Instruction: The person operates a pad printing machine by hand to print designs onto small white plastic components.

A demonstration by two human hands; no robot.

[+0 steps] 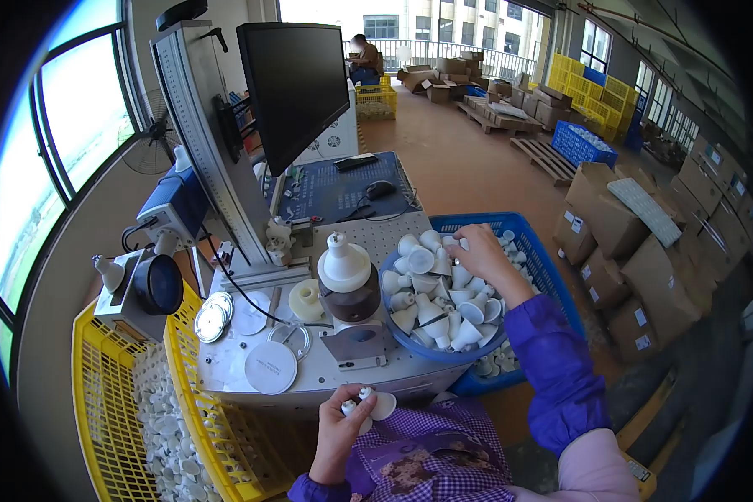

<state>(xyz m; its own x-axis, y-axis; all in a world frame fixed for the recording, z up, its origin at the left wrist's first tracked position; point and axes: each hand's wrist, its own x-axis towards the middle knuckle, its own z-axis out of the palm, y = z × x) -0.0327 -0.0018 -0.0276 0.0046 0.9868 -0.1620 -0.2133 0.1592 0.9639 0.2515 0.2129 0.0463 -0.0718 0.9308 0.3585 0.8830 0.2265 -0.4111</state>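
My left hand [336, 437] is closed around two small white lamp-bulb housings [383, 406], low in front of the checked apron. Their narrow ends stick up beside the thumb. My right hand [487, 256] reaches over a blue round basin [431, 355] heaped with white cone-shaped bulb housings [435, 322]. Its fingers are pinched on a white housing at the top of the heap, partly hidden by the hand. To the left of the basin, another white bulb housing [343, 263] sits upright, narrow end up, on a dark round fixture [351, 303].
A monitor [297, 88] and an upright metal column [205, 125] stand behind the bench. Round metal discs [271, 366] lie at its left. A yellow crate [109, 402] of white parts is at lower left; a blue crate [560, 280] stands under the basin. Farther off, a person [364, 60] sits.
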